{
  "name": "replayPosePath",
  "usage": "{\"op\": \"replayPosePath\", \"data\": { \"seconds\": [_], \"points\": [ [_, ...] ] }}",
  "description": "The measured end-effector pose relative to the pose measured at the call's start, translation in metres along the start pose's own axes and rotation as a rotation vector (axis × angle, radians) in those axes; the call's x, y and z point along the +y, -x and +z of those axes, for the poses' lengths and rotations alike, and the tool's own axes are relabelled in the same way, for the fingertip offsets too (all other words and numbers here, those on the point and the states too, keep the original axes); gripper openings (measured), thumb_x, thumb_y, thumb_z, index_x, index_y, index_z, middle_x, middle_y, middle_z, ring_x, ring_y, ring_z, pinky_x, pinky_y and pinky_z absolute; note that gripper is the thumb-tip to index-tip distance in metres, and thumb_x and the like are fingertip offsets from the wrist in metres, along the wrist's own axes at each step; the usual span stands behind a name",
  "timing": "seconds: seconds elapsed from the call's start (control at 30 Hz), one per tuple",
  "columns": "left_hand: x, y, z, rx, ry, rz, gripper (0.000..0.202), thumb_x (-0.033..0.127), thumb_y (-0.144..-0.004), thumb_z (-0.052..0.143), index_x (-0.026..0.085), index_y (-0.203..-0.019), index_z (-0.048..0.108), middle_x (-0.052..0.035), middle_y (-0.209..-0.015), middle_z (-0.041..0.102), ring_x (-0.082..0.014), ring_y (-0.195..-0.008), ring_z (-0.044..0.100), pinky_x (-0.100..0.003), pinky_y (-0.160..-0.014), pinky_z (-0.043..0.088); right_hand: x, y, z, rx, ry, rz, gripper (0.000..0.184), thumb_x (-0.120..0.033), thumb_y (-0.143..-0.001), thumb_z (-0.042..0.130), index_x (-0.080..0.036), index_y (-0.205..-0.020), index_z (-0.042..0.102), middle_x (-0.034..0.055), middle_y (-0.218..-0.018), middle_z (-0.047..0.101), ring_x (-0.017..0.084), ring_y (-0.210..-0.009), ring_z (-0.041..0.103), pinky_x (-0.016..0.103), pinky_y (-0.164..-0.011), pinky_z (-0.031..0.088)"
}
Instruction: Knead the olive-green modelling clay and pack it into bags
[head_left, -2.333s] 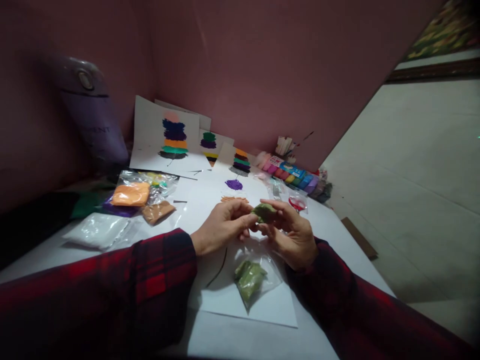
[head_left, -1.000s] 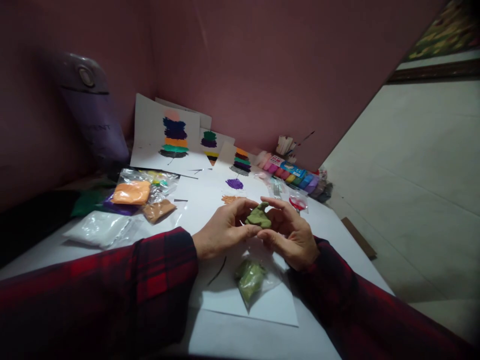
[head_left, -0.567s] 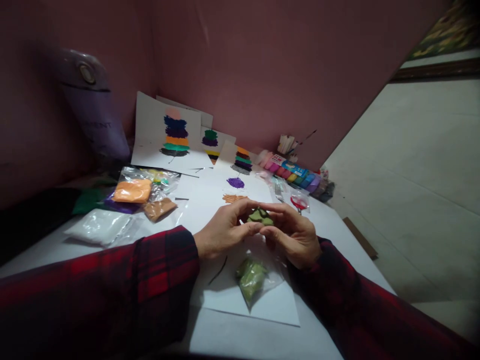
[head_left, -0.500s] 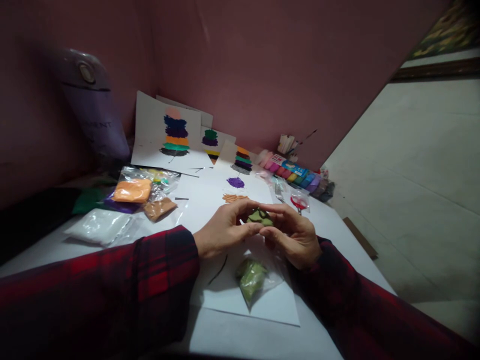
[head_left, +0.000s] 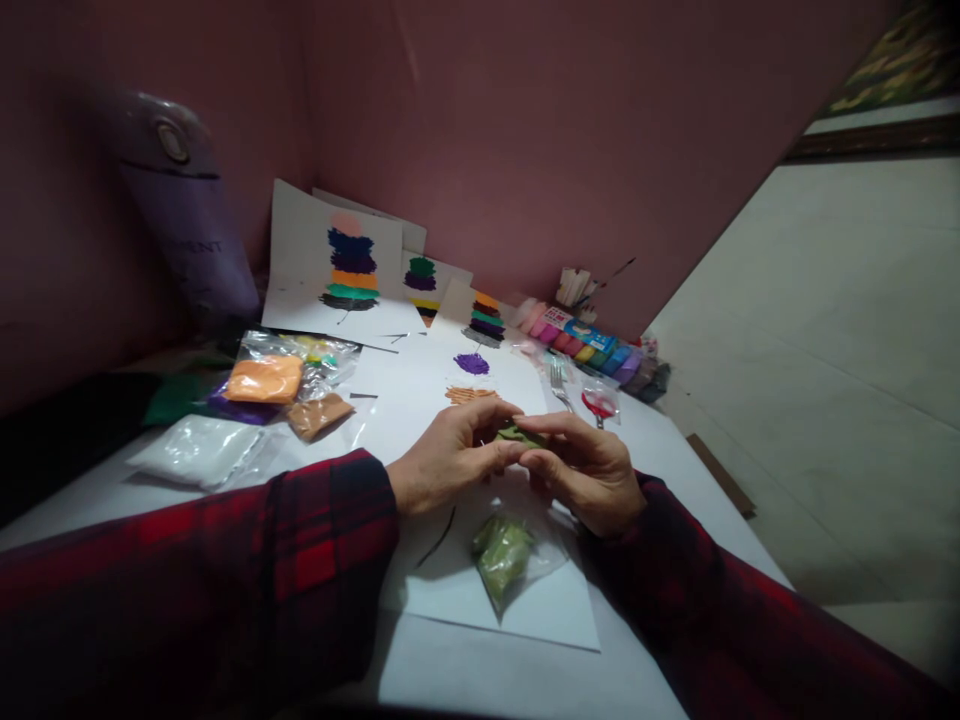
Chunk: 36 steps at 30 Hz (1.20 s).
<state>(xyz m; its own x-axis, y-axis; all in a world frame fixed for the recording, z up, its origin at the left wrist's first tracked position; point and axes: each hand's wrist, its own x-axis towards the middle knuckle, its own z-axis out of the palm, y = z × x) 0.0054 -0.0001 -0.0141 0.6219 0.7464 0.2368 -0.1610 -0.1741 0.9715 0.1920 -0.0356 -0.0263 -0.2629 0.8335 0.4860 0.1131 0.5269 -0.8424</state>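
Between my fingertips is a lump of olive-green modelling clay [head_left: 520, 436], pinched from both sides above a white sheet of paper [head_left: 547, 606]. My left hand [head_left: 448, 455] grips its left side with thumb and fingers. From the right, my right hand [head_left: 589, 468] closes on it the same way, and the fingers partly cover the lump. Below the hands, a clear plastic bag of green clay [head_left: 504, 560] lies on the paper. Just beyond my hands the sheet carries an orange-brown textured patch [head_left: 471, 395] and a purple one [head_left: 472, 364].
Bagged orange clay [head_left: 264, 380], brown clay [head_left: 320, 415] and a white packet [head_left: 196, 452] lie left. Painted sheets [head_left: 300, 255] lean on the wall beside a purple bottle [head_left: 187, 220]. A fork [head_left: 558, 384], red-handled tool [head_left: 598, 404] and multicoloured clay pack [head_left: 581, 340] sit right.
The fingers have pressed closer together on the green clay, which now looks flatter and shows less. The bags, papers and tools have stayed in place.
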Motion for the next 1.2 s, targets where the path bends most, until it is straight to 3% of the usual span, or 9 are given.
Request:
{"op": "replayPosePath", "data": {
  "seconds": [0.13,0.3,0.47,0.67,0.8,1.2],
  "points": [
    [-0.005,-0.001,-0.001,0.015,0.013,0.044,0.028,0.029,-0.08,0.067,0.015,-0.103,0.059,-0.001,-0.084,0.058,-0.012,-0.067,0.053,-0.026,-0.058,0.041,-0.002,0.0,0.001,0.003,0.028,-0.01,0.023,-0.026,-0.089,0.069,-0.026,-0.111,0.067,-0.0021,-0.069,0.062,0.008,-0.045,0.054,0.021,-0.042,0.042],
    [-0.007,-0.003,-0.001,0.02,0.059,0.081,0.032,0.026,-0.076,0.071,0.017,-0.102,0.056,-0.0017,-0.085,0.059,-0.0152,-0.074,0.059,-0.029,-0.063,0.044,-0.005,0.001,0.001,-0.027,0.017,0.043,0.045,-0.033,-0.091,0.067,-0.028,-0.132,0.05,-0.0026,-0.073,0.061,0.01,-0.052,0.057,0.022,-0.044,0.045],
    [-0.001,-0.002,-0.002,-0.006,0.094,0.072,0.035,0.022,-0.074,0.072,0.017,-0.105,0.055,-0.0025,-0.091,0.062,-0.0153,-0.079,0.06,-0.03,-0.069,0.047,-0.005,0.0,0.001,0.015,0.08,0.095,0.031,-0.032,-0.096,0.058,-0.023,-0.124,0.05,-0.0055,-0.063,0.056,0.011,-0.046,0.054,0.023,-0.042,0.043],
    [0.001,-0.002,-0.002,0.025,0.085,0.012,0.027,0.033,-0.082,0.067,0.013,-0.098,0.059,-0.0014,-0.081,0.06,-0.0128,-0.067,0.058,-0.029,-0.06,0.049,-0.011,0.0,0.002,0.033,0.232,0.063,0.031,-0.028,-0.091,0.063,-0.021,-0.119,0.051,0.0008,-0.078,0.067,0.013,-0.059,0.061,0.026,-0.051,0.049],
    [0.001,-0.002,-0.001,0.016,0.103,0.006,0.024,0.033,-0.081,0.069,0.012,-0.088,0.06,-0.0011,-0.076,0.061,-0.0115,-0.065,0.058,-0.028,-0.061,0.05,-0.013,-0.001,0.002,0.024,0.306,0.03,0.027,-0.028,-0.09,0.063,-0.02,-0.114,0.054,0.0027,-0.078,0.069,0.014,-0.061,0.062,0.026,-0.05,0.048],
    [0.003,-0.002,-0.002,0.028,0.034,-0.004,0.016,0.026,-0.08,0.067,0.013,-0.084,0.059,0.0007,-0.072,0.059,-0.0096,-0.058,0.055,-0.026,-0.058,0.048,-0.009,0.0,0.001,0.024,0.327,0.013,0.021,-0.026,-0.09,0.063,-0.021,-0.109,0.056,0.0032,-0.078,0.073,0.013,-0.056,0.063,0.024,-0.049,0.049]
  ]
}}
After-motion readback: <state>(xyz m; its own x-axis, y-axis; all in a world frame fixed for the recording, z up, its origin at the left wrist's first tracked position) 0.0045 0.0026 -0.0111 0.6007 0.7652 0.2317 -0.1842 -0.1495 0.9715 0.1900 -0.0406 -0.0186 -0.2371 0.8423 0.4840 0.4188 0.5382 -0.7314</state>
